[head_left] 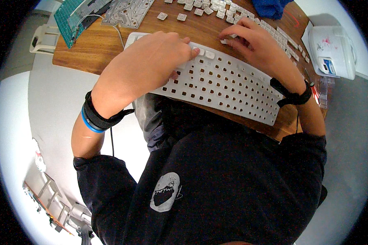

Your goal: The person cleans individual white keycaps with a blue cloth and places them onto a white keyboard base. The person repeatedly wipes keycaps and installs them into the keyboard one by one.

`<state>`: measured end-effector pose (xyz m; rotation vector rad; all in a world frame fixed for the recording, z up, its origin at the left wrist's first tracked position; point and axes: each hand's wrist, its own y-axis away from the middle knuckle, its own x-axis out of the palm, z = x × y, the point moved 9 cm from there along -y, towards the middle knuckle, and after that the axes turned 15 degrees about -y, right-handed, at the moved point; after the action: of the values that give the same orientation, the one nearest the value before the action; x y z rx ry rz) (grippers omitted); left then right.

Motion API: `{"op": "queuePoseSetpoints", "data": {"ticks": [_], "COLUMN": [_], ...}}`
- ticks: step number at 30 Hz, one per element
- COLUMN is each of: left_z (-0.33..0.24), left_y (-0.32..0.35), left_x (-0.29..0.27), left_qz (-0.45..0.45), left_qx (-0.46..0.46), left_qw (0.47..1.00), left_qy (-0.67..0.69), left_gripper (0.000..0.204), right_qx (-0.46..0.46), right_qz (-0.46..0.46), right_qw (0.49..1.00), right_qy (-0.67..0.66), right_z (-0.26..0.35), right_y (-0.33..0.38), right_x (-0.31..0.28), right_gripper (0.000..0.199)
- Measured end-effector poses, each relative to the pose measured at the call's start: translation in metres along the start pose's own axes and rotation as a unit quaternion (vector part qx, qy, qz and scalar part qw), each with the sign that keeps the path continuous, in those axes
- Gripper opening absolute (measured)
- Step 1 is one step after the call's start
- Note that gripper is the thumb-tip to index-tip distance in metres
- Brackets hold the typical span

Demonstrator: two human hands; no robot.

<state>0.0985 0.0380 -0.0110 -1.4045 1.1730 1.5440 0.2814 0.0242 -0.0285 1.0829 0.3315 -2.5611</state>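
A white keyboard case with rows of square holes lies tilted across the near table edge, over my lap. My left hand is closed over its left part, a fingertip beside a few white keycaps seated in the top row. The hand hides the case beneath it. Above the far edge of the case, my right hand is curled in a pinch, with a small white keycap at its fingertips. Loose white keycaps lie scattered beyond the case.
Rows of keycaps run along the right of the wooden table. A grey patterned plate and green cutting mat lie at far left, blue cloth at the back. A white container stands right, near red-handled pliers.
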Motion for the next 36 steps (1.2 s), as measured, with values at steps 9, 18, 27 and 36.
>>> {"op": "queuePoseSetpoints", "data": {"ticks": [9,18,27,36], "left_z": [0.001,0.002,0.002,0.001], "left_y": [0.000,0.000,0.000,-0.001], "left_x": [0.001,0.001,0.002,0.000], "left_qz": [0.009,-0.004,-0.008,-0.003], "left_qx": [-0.006,0.000,0.002,0.000], "left_qw": [1.000,1.000,1.000,1.000], "left_qy": [-0.007,-0.013,-0.014,-0.015], "left_gripper": [0.068,0.067,0.066,0.069], "right_qx": [-0.052,-0.038,0.000,0.017], "right_qz": [0.021,-0.008,-0.050,-0.025], "right_qw": [0.998,0.999,0.999,0.995], "right_qy": [0.012,-0.003,-0.008,-0.094], "right_z": [0.002,0.003,0.001,-0.013], "right_y": [-0.001,-0.003,-0.002,0.007], "right_x": [0.007,0.007,-0.020,-0.008], "right_gripper": [0.019,0.019,0.027,0.033]}}
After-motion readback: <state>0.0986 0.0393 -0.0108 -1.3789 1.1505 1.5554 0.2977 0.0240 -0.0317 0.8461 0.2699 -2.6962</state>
